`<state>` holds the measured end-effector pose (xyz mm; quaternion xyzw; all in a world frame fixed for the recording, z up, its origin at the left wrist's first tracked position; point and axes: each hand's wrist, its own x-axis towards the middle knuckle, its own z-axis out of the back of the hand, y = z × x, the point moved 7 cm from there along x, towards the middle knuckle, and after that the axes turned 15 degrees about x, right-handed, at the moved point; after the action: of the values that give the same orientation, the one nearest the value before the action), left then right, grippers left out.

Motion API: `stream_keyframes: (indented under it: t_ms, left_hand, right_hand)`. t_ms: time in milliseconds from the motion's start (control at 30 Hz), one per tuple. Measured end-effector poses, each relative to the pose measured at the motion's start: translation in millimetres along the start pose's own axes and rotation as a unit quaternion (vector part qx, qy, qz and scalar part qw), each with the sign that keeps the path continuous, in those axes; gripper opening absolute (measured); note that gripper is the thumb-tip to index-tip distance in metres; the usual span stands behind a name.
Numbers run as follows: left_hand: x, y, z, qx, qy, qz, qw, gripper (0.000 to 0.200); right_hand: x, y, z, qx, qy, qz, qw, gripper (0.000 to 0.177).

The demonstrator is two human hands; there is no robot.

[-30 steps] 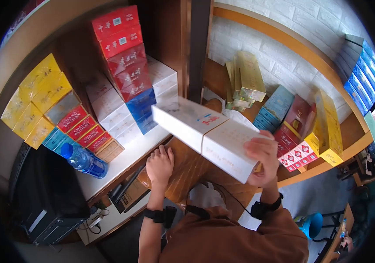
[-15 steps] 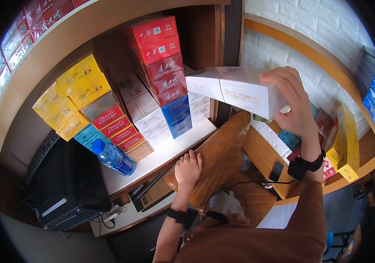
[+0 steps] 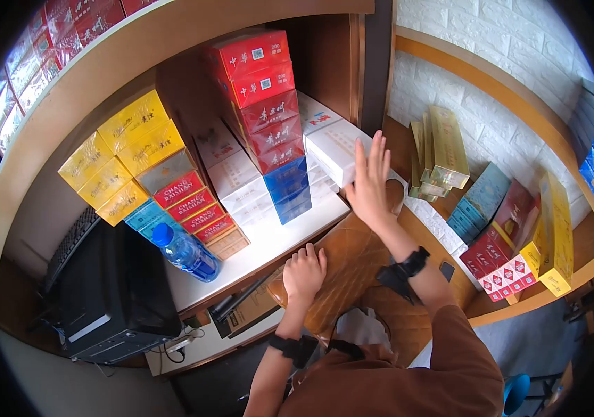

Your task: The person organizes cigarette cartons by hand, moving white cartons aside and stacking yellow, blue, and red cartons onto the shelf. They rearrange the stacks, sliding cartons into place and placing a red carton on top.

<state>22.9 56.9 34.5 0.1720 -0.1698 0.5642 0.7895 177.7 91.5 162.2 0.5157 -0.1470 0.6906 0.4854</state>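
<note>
My right hand [image 3: 370,182], fingers stretched out and palm against it, touches the near end of a white cigarette carton [image 3: 335,149]. That carton lies on top of a white stack on the shelf, right of a tall column of red cartons [image 3: 269,118] and blue cartons [image 3: 289,187]. My left hand [image 3: 304,272] is bent over the upper edge of a brown quilted leather chair back [image 3: 342,254], fingers curled together; their tips are hidden.
Yellow cartons [image 3: 134,132], red Changbaishan cartons [image 3: 189,201] and a blue-capped bottle [image 3: 187,256] stand on the white shelf [image 3: 255,243]. A black computer case [image 3: 116,299] sits at left. More cartons [image 3: 491,229] fill the curved right-hand shelf, near a phone [image 3: 447,270].
My right hand has moved left and down with the white carton, which was raised in its grip and now lies on the stack. The fingers have opened. My left hand stays on the chair back.
</note>
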Motion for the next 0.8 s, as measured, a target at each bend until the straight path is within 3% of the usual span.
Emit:
stream_keyframes:
  t_ms: [167, 333, 400, 467, 800]
  left_hand:
    - [0, 1, 0, -0.002, -0.008, 0.002, 1.0, 0.028]
    - [0, 1, 1, -0.007, -0.011, 0.007, 1.0, 0.028]
    - [1, 0, 1, -0.008, -0.005, 0.003, 1.0, 0.027]
    - [2, 1, 1, -0.004, -0.005, 0.002, 1.0, 0.027]
    - [0, 2, 3, -0.018, -0.01, -0.005, 1.0, 0.024]
  right_hand:
    - [15, -5, -68, 0.04, -0.033, -0.082, 0.995, 0.081]
    - [-24, -9, -117, 0.08, 0.076, -0.086, 0.99, 0.078]
    - [-46, -6, -117, 0.067, 0.091, -0.072, 0.991, 0.078]
    - [-56, -8, -118, 0.108, 0.139, -0.14, 0.974, 0.078]
    - [-58, -16, -111, 0.173, 0.109, -0.149, 0.968, 0.081]
